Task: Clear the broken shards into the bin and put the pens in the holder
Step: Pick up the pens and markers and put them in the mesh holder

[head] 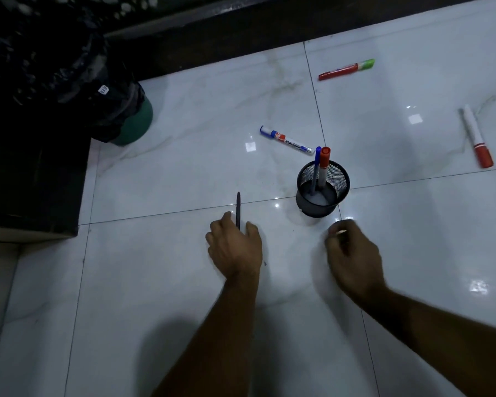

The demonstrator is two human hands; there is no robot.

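A black mesh pen holder stands upright on the white tiled floor, with a blue pen and a red-capped marker inside. My left hand grips a thin dark pen that points away from me, left of the holder. Just below and right of the holder is my right hand, curled, with something small and pale at its fingertips; I cannot tell what. A blue whiteboard marker, a red and green marker and a red-capped white marker lie on the floor.
A green bin lined with a black plastic bag stands at the left. Dark furniture fills the left edge, and a dark skirting runs along the far side. The glossy tiles show light reflections.
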